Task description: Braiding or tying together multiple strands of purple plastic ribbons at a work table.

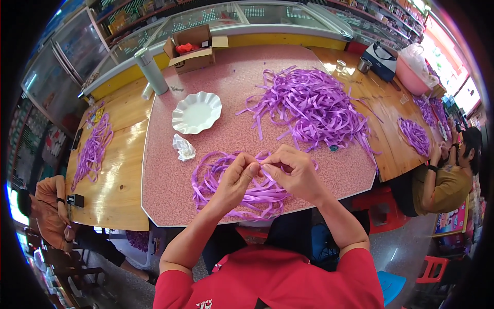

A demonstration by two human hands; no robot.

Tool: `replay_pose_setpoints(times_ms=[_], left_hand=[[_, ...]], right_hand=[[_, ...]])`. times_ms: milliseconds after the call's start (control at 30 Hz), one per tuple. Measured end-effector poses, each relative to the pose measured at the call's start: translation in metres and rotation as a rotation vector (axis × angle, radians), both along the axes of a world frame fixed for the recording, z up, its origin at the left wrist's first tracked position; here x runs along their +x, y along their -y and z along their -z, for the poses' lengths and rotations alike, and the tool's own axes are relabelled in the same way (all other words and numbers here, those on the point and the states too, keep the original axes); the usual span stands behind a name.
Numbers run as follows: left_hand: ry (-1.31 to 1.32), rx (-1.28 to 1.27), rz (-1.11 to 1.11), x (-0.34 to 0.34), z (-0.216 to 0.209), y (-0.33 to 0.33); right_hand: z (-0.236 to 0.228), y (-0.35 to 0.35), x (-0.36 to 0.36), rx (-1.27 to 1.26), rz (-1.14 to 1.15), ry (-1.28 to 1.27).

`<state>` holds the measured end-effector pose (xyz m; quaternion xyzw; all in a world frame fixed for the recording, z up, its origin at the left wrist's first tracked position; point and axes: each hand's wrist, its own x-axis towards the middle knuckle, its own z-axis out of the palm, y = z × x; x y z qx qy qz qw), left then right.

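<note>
My left hand (239, 178) and my right hand (295, 173) meet at the fingertips above the near part of the pink table. Both are closed in a pinch on a thin purple ribbon (261, 166), mostly hidden by the fingers. Under them lies a loose coil of purple ribbon (262, 198), spread toward the table's front edge. A much larger heap of purple ribbon (314, 105) is piled beyond my right hand. Crumpled white paper (183, 148) rests to the left of the coil.
Farther back on the pink table (164, 190) are a white scalloped bowl (196, 113), a grey-green flask (152, 72) and an open cardboard box (194, 55). People sit at wooden side tables, left (121, 190) and right (383, 139), with more ribbon. A glass counter (221, 20) stands behind.
</note>
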<state>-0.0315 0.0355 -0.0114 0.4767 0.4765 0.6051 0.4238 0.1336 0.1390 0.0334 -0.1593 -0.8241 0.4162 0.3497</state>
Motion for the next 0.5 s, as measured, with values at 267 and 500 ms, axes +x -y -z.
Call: replay_pose_setpoints(times_ms=[267, 500], left_hand=[[0.254, -0.057, 0.094, 0.002, -0.01, 0.014], [0.417, 0.164, -0.064, 0.011, -0.002, 0.017]], right_hand=[[0.007, -0.003, 0.001, -0.639, -0.082, -0.123], [0.022, 0.021, -0.003, -0.67, -0.019, -0.127]])
